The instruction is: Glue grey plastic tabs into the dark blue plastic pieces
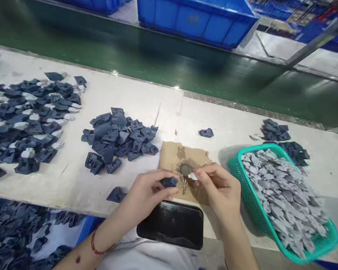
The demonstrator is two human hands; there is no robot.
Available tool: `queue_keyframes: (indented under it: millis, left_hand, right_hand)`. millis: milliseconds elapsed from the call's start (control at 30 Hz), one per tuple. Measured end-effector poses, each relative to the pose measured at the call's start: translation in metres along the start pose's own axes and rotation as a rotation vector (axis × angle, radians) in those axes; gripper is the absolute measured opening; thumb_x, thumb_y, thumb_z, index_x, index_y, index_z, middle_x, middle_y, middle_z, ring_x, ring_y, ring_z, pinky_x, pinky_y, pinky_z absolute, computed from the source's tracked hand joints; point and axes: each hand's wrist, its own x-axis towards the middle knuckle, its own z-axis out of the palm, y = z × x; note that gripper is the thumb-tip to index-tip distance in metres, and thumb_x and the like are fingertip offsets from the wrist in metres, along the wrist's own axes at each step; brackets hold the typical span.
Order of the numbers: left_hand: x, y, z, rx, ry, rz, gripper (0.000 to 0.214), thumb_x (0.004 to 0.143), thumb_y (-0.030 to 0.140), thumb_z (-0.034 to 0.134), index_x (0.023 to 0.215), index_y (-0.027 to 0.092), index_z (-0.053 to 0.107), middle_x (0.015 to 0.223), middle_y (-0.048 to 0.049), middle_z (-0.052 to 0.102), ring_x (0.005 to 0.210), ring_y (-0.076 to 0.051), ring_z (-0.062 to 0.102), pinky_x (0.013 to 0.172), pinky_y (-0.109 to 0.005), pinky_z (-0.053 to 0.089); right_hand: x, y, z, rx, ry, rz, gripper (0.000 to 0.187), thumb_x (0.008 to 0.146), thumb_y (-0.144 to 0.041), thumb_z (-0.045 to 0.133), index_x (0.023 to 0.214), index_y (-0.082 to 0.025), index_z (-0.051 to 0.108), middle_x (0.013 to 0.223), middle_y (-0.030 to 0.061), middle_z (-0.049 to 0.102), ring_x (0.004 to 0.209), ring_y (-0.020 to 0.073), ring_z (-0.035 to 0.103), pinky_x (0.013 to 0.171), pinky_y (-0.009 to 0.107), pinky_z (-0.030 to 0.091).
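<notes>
Navy part [169, 182], white part [193, 176].

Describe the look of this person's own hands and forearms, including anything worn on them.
The left hand and right hand are bare, without gloves. A thin red cord bracelet circles the left wrist. No sleeve covers the visible part of either forearm.

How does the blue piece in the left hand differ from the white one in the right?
The blue piece is dark; the white piece is pale. The white piece is near the round rimmed object; the blue piece is farther from it. Both are held and partly covered.
</notes>
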Motion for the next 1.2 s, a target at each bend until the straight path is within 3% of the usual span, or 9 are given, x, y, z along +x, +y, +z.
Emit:
queue_keyframes:
  millis: [167,533,900,1200]
  left_hand:
    - [-0.002,0.000,0.000,0.165,0.034,0.096,0.027,0.099,0.038,0.063,0.119,0.022,0.070,0.108,-0.0040,0.071,0.075,-0.013,0.068,0.068,-0.023,0.053]
    - [-0.004,0.003,-0.002,0.308,0.006,0.152,0.036,0.105,0.042,0.052,0.130,0.021,0.065,0.112,-0.0086,0.068,0.087,-0.019,0.067,0.076,-0.030,0.054]
    - [-0.004,0.007,-0.003,0.320,-0.043,0.202,0.028,0.107,0.036,0.048,0.121,0.022,0.068,0.105,-0.0050,0.067,0.100,-0.020,0.064,0.090,-0.031,0.052]
    - [-0.006,0.006,-0.003,0.304,-0.075,0.194,0.030,0.108,0.037,0.044,0.123,0.022,0.066,0.109,-0.0059,0.064,0.095,-0.019,0.064,0.078,-0.028,0.052]
  right_hand:
    - [0.001,0.004,0.001,-0.089,-0.125,-0.099,0.015,0.096,-0.028,0.069,0.082,-0.023,0.073,0.072,-0.0031,0.072,0.065,0.0110,0.064,0.061,0.020,0.047]
    - [0.004,-0.001,0.007,-0.203,-0.215,-0.210,0.016,0.100,-0.024,0.062,0.086,-0.022,0.068,0.078,-0.0035,0.072,0.066,0.0099,0.065,0.063,0.019,0.048]
    - [0.002,-0.002,0.011,-0.303,-0.274,-0.316,0.017,0.102,-0.018,0.059,0.086,-0.021,0.063,0.077,-0.0025,0.069,0.068,0.0107,0.062,0.065,0.020,0.046]
    - [0.010,-0.007,0.011,-0.282,-0.382,-0.226,0.022,0.103,-0.023,0.057,0.082,-0.021,0.061,0.071,-0.0037,0.063,0.064,0.0112,0.059,0.062,0.022,0.043]
